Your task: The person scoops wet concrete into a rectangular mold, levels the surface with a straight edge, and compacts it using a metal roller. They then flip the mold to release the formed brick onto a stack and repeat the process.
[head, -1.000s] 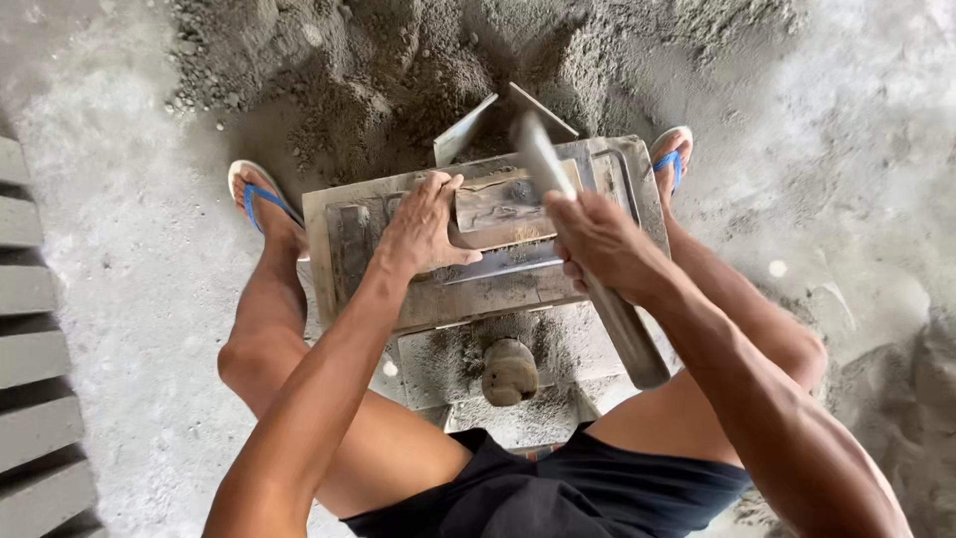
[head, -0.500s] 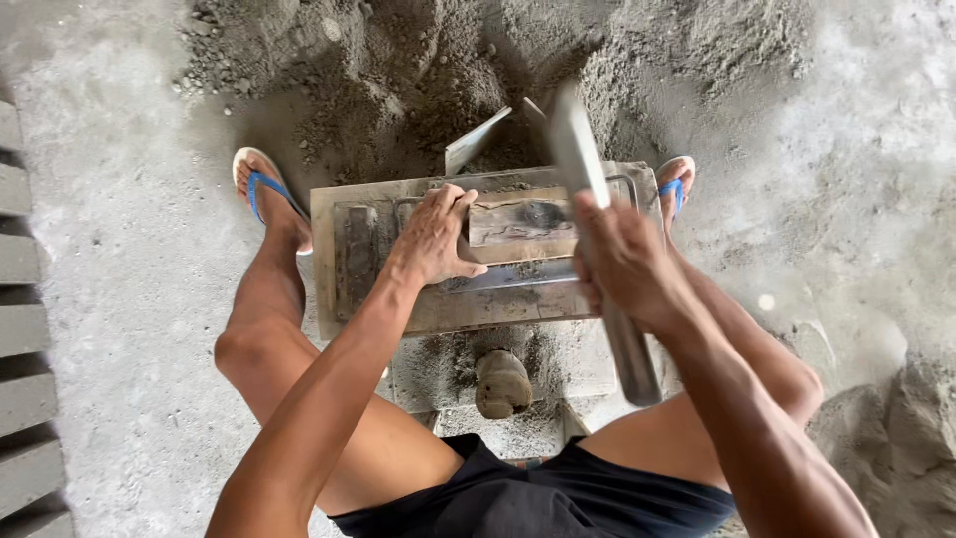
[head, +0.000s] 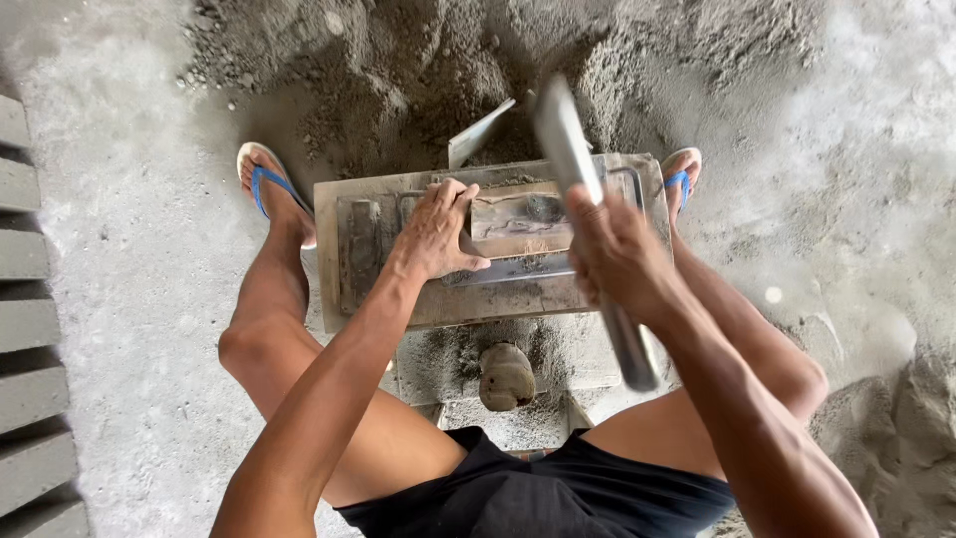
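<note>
I sit over a grey metal block mould (head: 358, 249) on a low stand between my feet. My left hand (head: 435, 231) presses down on a wooden block (head: 518, 221) lying in the mould's cavity. My right hand (head: 619, 254) grips a long grey metal bar (head: 564, 139), lifted above the mould's right half with its far end blurred. A flat trowel blade (head: 478, 133) sticks out of the mix just behind the mould.
A heap of dark grey sand-cement mix (head: 418, 60) lies beyond the mould. Finished grey blocks (head: 30, 329) line the left edge. A rounded stone-like lump (head: 506, 377) rests on the stand below the mould. My feet wear blue-strapped sandals (head: 261, 179).
My right hand has swung the bar upward and away from the mould, its far end rising toward the mix heap. The left hand has stayed on the wooden block.
</note>
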